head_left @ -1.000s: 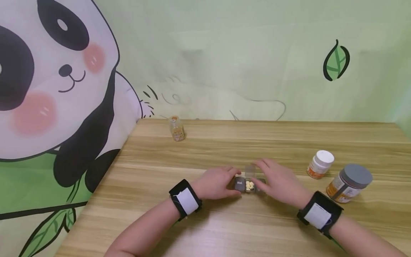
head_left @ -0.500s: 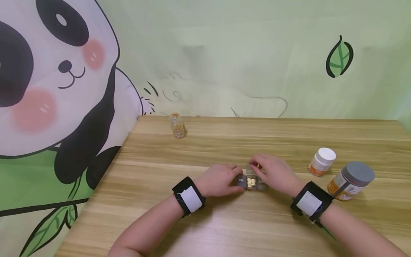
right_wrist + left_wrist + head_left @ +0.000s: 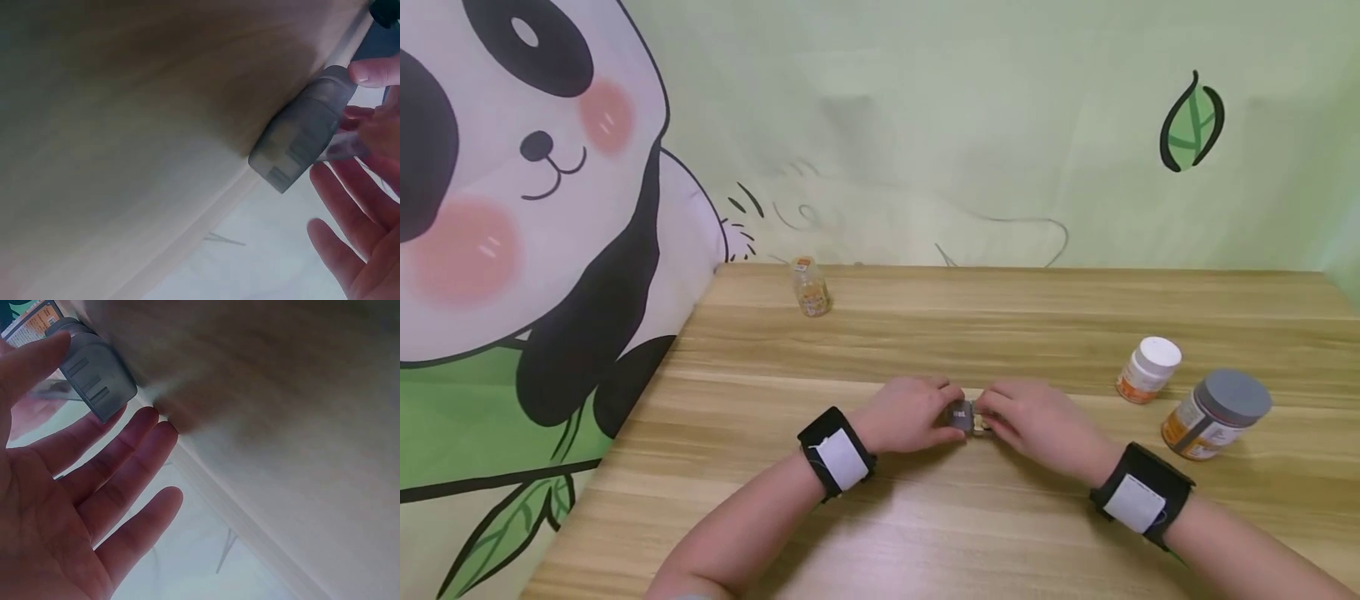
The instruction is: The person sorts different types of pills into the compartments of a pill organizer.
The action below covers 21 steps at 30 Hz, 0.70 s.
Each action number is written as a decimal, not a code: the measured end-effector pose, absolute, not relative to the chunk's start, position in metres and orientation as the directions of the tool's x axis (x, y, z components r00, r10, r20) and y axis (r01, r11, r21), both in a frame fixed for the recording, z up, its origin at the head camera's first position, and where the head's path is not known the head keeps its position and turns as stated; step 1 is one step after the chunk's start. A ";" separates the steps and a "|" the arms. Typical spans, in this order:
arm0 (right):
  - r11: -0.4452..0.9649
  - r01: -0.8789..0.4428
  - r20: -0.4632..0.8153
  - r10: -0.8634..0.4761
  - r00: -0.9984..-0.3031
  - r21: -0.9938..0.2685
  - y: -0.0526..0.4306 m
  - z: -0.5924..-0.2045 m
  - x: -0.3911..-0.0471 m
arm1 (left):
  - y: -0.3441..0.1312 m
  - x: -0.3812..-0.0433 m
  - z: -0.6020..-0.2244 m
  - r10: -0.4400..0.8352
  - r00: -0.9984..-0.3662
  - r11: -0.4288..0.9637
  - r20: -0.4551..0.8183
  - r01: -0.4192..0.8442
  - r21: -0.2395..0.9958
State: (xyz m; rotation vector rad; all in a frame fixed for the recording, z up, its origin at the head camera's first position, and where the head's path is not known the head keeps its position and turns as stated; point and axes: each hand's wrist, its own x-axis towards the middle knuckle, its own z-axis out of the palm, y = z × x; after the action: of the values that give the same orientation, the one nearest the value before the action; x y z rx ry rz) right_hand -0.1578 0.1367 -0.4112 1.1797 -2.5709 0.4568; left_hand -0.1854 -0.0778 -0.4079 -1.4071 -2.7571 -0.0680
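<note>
A small grey pill organizer [image 3: 961,416] lies on the wooden table, its left lid marked "Wed." My left hand [image 3: 904,415] grips its left end between thumb and fingers. In the left wrist view the ribbed end of the organizer [image 3: 100,378] shows beside that thumb. My right hand [image 3: 1047,423] has curled fingers and thumb at the right part, by an open compartment with pale yellow tablets [image 3: 978,422], mostly covered by the fingers. A see-through lid [image 3: 344,146] stands out from the organizer in the right wrist view, with right-hand fingers against it.
To the right stand a white-capped bottle [image 3: 1148,369] and a larger grey-lidded jar [image 3: 1216,414]. A clear bottle [image 3: 812,287] with small contents is at the back left. A panda-printed backdrop [image 3: 880,142] rises behind the table [image 3: 925,325].
My right hand first went up to the raised see-through lid, then came down and left over the tablets. The left hand keeps its hold on the organizer. The head view shifted slightly.
</note>
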 end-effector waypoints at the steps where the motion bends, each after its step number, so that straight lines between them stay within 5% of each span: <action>1: 0.607 -0.780 0.371 -0.697 -0.614 -0.153 0.137 -0.412 -0.157 | -0.078 -0.186 -0.408 0.808 -0.586 0.586 0.062 0.810 0.016; 16: 0.573 -0.820 0.233 -0.796 -0.559 -0.008 0.138 -0.407 -0.147 | -0.079 -0.187 -0.409 0.803 -0.594 0.593 0.055 0.805 0.027; 21: 0.590 -0.802 0.230 -0.772 -0.593 -0.088 0.142 -0.406 -0.149 | -0.076 -0.187 -0.410 0.808 -0.585 0.585 0.067 0.811 0.016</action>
State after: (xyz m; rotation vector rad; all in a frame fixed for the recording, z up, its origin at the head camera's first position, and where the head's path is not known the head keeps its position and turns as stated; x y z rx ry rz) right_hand -0.1488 0.1415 -0.4060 1.3228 -2.6494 0.2724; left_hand -0.1867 -0.0761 -0.4103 -1.4053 -2.7505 -0.0692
